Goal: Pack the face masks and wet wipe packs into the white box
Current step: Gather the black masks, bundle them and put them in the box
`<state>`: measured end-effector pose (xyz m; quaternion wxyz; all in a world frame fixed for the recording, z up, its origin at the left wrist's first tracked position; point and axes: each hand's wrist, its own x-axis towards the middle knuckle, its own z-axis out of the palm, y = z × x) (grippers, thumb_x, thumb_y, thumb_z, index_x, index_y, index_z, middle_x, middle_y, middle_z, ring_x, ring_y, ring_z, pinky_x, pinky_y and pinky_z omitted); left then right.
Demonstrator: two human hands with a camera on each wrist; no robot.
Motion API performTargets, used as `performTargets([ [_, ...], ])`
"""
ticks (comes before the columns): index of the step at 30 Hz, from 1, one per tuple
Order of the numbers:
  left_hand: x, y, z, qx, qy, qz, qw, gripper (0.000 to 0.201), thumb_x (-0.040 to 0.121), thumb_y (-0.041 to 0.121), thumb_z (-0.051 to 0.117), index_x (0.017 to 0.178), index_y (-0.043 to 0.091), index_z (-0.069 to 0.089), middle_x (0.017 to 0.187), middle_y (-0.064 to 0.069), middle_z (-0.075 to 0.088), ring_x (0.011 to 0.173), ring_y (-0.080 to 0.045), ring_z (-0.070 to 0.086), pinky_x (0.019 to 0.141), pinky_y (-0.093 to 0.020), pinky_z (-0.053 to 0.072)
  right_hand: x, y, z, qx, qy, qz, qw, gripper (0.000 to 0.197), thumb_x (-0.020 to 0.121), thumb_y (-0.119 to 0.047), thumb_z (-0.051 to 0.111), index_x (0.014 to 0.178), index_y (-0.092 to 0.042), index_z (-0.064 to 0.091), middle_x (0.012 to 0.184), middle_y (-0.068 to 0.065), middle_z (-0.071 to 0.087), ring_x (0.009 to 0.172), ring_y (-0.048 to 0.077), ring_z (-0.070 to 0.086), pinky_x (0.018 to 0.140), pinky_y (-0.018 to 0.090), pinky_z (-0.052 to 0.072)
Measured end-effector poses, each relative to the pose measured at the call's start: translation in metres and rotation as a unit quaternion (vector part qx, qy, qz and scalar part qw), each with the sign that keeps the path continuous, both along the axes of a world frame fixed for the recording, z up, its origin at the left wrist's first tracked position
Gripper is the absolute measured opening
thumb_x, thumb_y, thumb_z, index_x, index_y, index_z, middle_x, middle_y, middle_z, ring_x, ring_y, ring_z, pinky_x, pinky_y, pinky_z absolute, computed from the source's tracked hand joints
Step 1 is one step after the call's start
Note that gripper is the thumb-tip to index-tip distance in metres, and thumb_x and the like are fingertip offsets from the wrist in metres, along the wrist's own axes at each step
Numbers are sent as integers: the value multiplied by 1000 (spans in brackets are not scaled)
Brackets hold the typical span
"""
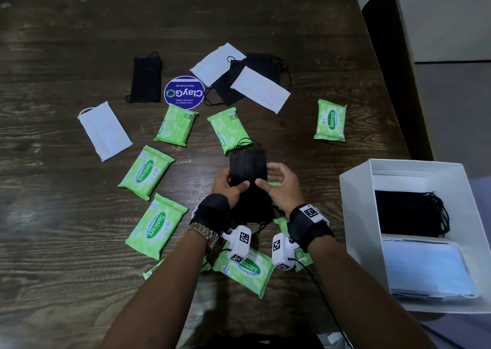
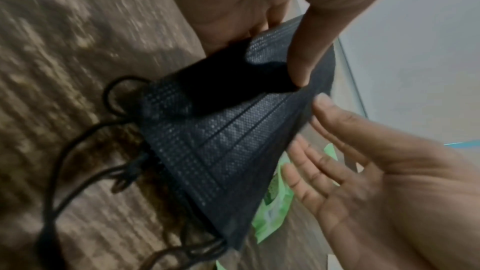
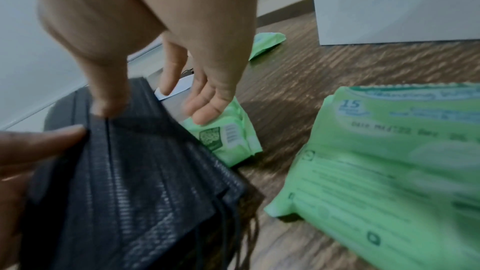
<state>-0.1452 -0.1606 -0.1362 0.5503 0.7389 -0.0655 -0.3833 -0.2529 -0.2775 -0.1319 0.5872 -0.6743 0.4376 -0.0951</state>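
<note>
From the head view, we hold a stack of black masks (image 1: 248, 168) in both hands above the table (image 1: 66, 43), squaring it for the white box (image 1: 356, 216) at the right edge. Left wrist: our left hand (image 2: 246, 3) pinches it, thumb on top. Right wrist: our right hand (image 3: 155, 28) pins it with the thumb, fingers loosely spread.

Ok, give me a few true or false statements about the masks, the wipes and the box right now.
1. Both hands hold a stack of black masks. True.
2. The white box is empty. False: it holds black masks and light blue masks.
3. Wet wipe packs lie on the table. True.
4. Every loose mask on the table is black. False: white masks lie there too.
</note>
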Motion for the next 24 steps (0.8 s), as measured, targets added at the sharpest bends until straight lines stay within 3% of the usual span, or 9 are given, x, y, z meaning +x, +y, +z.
performTargets([
  [3,4,4,9,-45,0,-22,999,39,83,-2,69,120,0,58,96,-11,67,86,-18,65,74,-26,53,-1,-3,9,35,-14,-7,999,78,70,-23,89,138,-21,49,130,-4,58,117,9,57,96,31,50],
  [7,13,17,24,-82,28,5,996,41,67,12,70,107,4,62,91,-6,69,83,-21,65,81,-35,53,7,-4,25,79,-95,87,989,71,77,-7,81,139,-19,48,128,-2,65,120,9,60,102,33,48],
  [11,29,34,41,-80,-49,25,995,35,71,7,65,105,1,63,90,-1,68,81,-7,67,75,-22,52,43,14,39,57,-147,118,980,39,83,10,69,116,-9,61,108,2,71,100,6,67,89,24,51],
  [13,41,43,48,-91,-83,47,991,25,75,-14,62,92,4,61,80,2,64,68,7,62,66,-11,48,65,29,43,27,-159,135,978,36,84,14,63,99,-18,65,98,-4,70,92,1,65,86,22,49],
  [14,47,48,52,-92,-97,60,989,33,74,-22,58,83,9,57,74,2,60,61,10,58,62,-9,45,74,36,45,13,-162,139,977,39,84,15,61,92,-23,64,93,-6,69,89,1,65,85,23,49],
  [16,57,60,59,-111,-112,80,984,36,67,-22,61,75,12,51,68,2,55,56,10,53,57,-9,43,87,48,46,-6,-173,144,974,38,82,12,62,88,-25,63,91,-2,69,90,9,66,87,30,51],
  [18,65,73,58,-117,-129,99,980,26,59,-7,60,80,7,53,70,2,56,57,10,53,59,-9,44,94,58,41,-11,-182,166,969,35,78,9,62,95,-22,65,98,2,70,97,17,66,93,33,51],
  [20,71,83,52,-110,-126,108,980,31,55,-3,56,85,7,53,74,2,58,62,10,55,64,-10,45,96,65,32,-5,-175,193,965,36,76,6,64,105,-14,64,107,5,69,104,19,66,97,34,50],
  [24,78,92,37,-100,-92,81,987,41,64,-21,63,96,2,54,83,1,61,69,12,60,69,-9,48,101,72,24,11,-150,231,961,41,76,18,65,110,-4,61,101,-3,70,95,-3,65,88,18,48],
])
